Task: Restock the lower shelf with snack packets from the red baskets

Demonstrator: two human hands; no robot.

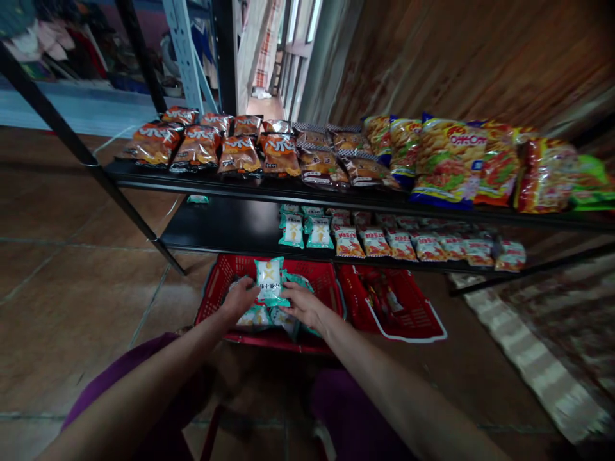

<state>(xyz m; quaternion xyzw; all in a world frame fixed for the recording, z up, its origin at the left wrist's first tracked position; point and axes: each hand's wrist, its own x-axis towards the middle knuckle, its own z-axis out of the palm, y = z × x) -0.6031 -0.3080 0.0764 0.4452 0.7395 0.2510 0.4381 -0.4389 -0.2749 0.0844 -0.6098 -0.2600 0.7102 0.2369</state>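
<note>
A green-and-white snack packet (270, 279) is held up above a red basket (211, 288), its printing upside down. My left hand (240, 298) grips its left edge, and the fingers of my right hand (302, 303) are closed on its lower right side. More green-and-white packets (254, 316) lie in the basket below my hands. On the lower shelf (221, 227), similar green packets (319, 232) stand in rows to the right of a bare black stretch, with one small green packet (197, 200) at the back left.
The upper shelf (192, 182) carries orange snack bags (240, 153), brown bags (321, 163) and large yellow-blue bags (449, 160). Red-and-white packets (401, 244) line the lower shelf's right part. A second red basket (413, 307) with a white handle sits to the right on the tiled floor.
</note>
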